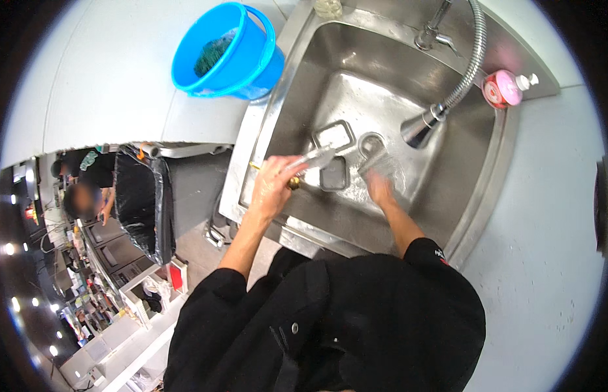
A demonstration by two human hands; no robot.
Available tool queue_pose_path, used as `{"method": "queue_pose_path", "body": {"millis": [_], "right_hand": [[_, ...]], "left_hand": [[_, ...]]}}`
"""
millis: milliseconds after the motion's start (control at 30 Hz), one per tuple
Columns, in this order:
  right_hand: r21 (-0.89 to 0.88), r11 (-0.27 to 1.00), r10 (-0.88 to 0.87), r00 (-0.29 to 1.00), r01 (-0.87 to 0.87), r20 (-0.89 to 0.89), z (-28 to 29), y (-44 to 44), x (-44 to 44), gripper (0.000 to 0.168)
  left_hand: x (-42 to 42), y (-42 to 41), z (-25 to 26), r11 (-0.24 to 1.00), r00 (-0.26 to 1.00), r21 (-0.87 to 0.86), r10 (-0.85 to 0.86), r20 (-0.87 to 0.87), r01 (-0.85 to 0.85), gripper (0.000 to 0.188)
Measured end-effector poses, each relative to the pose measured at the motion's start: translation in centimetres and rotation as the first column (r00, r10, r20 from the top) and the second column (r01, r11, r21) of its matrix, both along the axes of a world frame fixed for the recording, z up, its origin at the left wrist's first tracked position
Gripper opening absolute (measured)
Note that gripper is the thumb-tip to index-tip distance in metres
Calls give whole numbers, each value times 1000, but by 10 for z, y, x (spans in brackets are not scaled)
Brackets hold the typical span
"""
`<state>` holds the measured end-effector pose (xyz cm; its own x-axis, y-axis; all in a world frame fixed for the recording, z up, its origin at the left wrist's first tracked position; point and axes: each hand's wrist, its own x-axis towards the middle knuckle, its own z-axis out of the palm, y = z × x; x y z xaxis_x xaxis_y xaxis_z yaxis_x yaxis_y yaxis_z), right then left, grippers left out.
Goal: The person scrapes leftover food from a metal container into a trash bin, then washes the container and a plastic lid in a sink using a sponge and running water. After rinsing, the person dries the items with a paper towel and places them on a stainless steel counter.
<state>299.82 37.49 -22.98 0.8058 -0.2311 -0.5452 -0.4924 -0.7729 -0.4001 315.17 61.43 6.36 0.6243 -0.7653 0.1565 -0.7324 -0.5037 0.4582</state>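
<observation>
My left hand (273,183) is over the near left side of the stainless steel sink (421,191), gripping a clear, shiny item (316,156) that I cannot name surely. A small brass-coloured round thing (294,183) shows by its fingers. Down in the basin, my right hand (380,187) is blurred at a translucent flat item (377,166); whether it grips this or only touches it, I cannot tell. A rectangular metal tray (351,128) and a smaller grey rectangular container (333,174) lie on the sink floor, left of the round drain (371,145).
Above the basin's right side hangs a sprayer head (419,130) on a metal hose (473,63). A pink pump bottle (502,89) stands on the right rim. At the left are a blue bucket (257,73) with a green scrubber, a black-lined bin (137,206) and people farther off.
</observation>
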Motion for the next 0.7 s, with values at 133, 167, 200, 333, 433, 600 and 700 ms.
{"method": "queue_pose_path", "body": {"millis": [133,167,200,333,433,600,700], "right_hand": [[596,332,-938,322,731,127,4,-16,37,39],[635,143,-984,180,759,6,15,-20,38,39],[653,-41,-991,51,757,-122,37,-23,42,39],[668,-475,-876,-232,573,-423,85,-34,13,37],[757,-503,-859,-149,416,-489,110,-27,-7,44],[806,-467,-877,-71,363,-476,132,-34,17,26],[736,-616,-787,-175,281,-592,165,-41,43,20]], "left_hand": [[-3,-6,1,993,999,-112,21,-29,-24,43],[-4,-8,6,991,999,-135,21,-41,-26,43],[-6,-4,10,983,999,-177,37,-37,-43,44],[-8,7,21,954,999,-297,40,2,-38,43],[-13,20,28,932,998,-356,68,1,-63,31],[-17,25,36,906,993,-408,112,-33,-116,25],[-19,33,39,874,981,-445,174,-84,-193,25]]}}
